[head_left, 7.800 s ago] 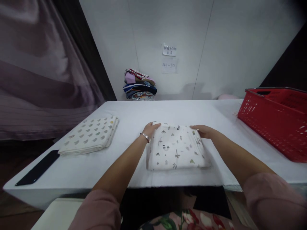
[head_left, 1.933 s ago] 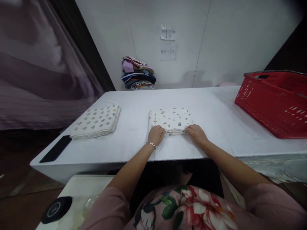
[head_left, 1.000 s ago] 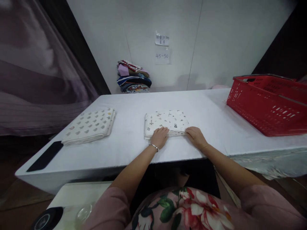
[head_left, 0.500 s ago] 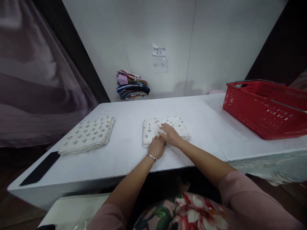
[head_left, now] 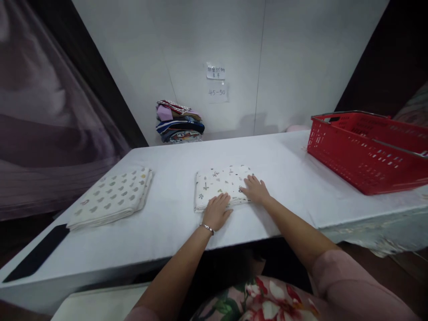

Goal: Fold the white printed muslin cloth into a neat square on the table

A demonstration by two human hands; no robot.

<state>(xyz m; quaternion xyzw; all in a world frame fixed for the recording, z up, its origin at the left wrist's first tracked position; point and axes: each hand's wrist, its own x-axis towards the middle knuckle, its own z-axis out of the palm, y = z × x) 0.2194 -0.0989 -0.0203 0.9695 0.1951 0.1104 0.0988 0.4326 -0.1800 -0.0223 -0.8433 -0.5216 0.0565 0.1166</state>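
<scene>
A folded white cloth with small plant-like prints lies flat on the white-covered table in front of me. My left hand, with a bracelet at its wrist, rests on the cloth's near edge, fingers stretched out. On the near right corner lies my right hand, palm down and fingers spread. Neither hand grips the cloth. Off to the left is a second folded white cloth with rows of grey-green prints, out of reach of both hands.
A red plastic basket with metal handles stands at the right end. Against the wall behind the table is a stack of folded fabrics. A flat dark strip lies at the left edge. Handwritten paper signs hang on the wall.
My hands were together at the cloth's near middle. The right hand has slid right to the corner, and its fingers are spread. The view has shifted slightly.
</scene>
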